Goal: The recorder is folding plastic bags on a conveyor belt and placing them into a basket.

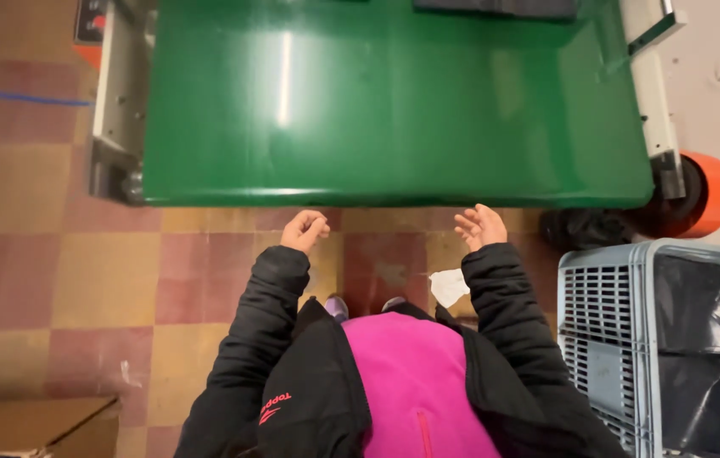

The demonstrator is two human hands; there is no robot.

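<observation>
Green belt lengthwise away from hands

We wear a black padded jacket, open at six o'clock over a bright pink fleece top with a zip. A small red logo marks the jacket's left front. Both hands are bare.

Single head view, looking steeply down over the wearer's chest. Faces the near edge of a green conveyor belt; checkered floor below. Close range, no second view.
</observation>
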